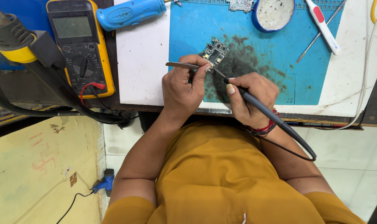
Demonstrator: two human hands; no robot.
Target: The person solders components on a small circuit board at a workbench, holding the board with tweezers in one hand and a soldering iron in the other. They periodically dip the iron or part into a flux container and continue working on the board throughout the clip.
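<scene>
Circuit board [215, 52] just beyond hands [184, 89], touching tweezers [182, 65]

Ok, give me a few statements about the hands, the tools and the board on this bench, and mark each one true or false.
1. The left hand holds tweezers at the board. True.
2. The right hand holds a screwdriver. False: it holds a soldering iron.
3. The board lies on a blue mat. True.
4. The multimeter is right of the mat. False: it is to the left.
5. The round tin sits on the floor. False: it sits on the mat.
</scene>
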